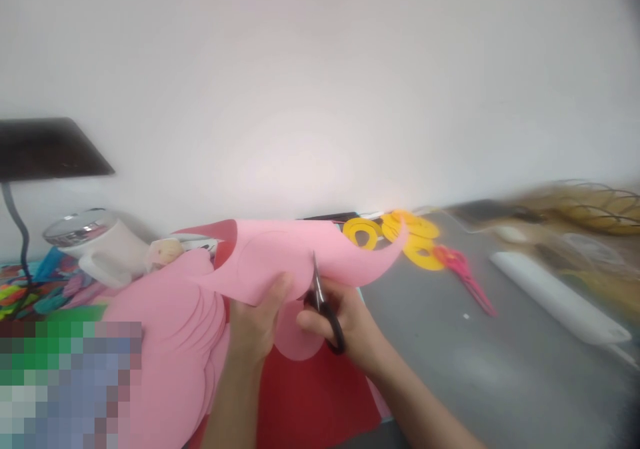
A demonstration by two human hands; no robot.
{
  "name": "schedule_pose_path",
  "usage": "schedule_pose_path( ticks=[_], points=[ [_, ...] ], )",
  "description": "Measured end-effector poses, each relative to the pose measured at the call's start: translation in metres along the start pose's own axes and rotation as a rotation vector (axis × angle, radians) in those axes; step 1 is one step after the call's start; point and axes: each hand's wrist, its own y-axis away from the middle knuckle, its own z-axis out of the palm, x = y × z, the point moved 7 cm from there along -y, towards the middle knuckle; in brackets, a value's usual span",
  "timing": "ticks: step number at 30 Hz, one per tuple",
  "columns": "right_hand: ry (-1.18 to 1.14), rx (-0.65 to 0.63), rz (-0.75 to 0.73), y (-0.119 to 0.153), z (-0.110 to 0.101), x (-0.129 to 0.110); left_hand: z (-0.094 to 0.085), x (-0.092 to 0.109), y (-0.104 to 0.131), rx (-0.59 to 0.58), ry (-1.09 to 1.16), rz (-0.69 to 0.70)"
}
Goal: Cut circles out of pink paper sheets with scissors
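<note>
My left hand [257, 322] grips the lower edge of a pink paper sheet [270, 255], its thumb on top. A curved outline is faintly visible on the sheet, and curved strips extend at both sides. My right hand [340, 322] holds black-handled scissors [319, 292], their blades upright against the sheet's cut edge. Below my hands a pink paper circle [300, 335] lies on red paper [315, 395]. A stack of pink paper shapes [170, 315] spreads out to the left of my left hand.
Yellow paper rings [425, 255] and pink scissors [467, 279] lie on the grey table [450, 369] at the right, near a white power strip [560, 299]. A white mug [113, 249] stands back left, below a dark panel [50, 149].
</note>
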Motion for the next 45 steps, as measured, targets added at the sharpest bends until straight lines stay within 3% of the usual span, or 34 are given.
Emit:
schedule_pose_path(
  ticks=[17,23,34,45],
  points=[
    [0.013,0.038,0.074,0.001,0.001,0.004,0.004,-0.002,0.001,0.074,0.132,-0.034],
    [0.025,0.065,0.082,0.001,0.001,0.002,0.0,-0.005,0.004,0.094,-0.036,-0.044],
    [0.001,0.035,0.031,-0.001,-0.001,-0.011,0.007,-0.001,0.005,-0.025,-0.058,-0.014],
    [0.038,0.028,0.047,0.0,-0.001,-0.006,0.006,-0.002,0.005,-0.028,-0.027,-0.032]
  ],
)
